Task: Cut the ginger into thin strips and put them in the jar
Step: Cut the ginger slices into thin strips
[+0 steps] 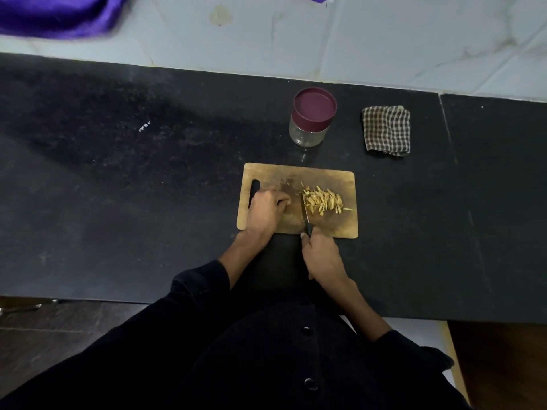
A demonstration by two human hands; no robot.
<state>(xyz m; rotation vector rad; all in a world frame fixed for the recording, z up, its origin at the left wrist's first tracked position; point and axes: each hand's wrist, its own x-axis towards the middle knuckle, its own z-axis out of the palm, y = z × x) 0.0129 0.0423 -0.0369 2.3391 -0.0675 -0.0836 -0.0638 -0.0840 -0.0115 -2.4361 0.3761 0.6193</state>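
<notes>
We are late in the cutting step. Our right hand (321, 255) grips the knife (305, 214), blade on the board (340, 226) just left of the strips (324, 201). Our left hand (266, 208) rests curled on the board's left half; whether it pinches any ginger, we cannot tell. The jar (310, 125) stands beyond the board, lid (314, 106) on. Next, we judge: finish slicing, take the lid off, move strips in. A cloth (387, 130) lies right of the jar.
</notes>
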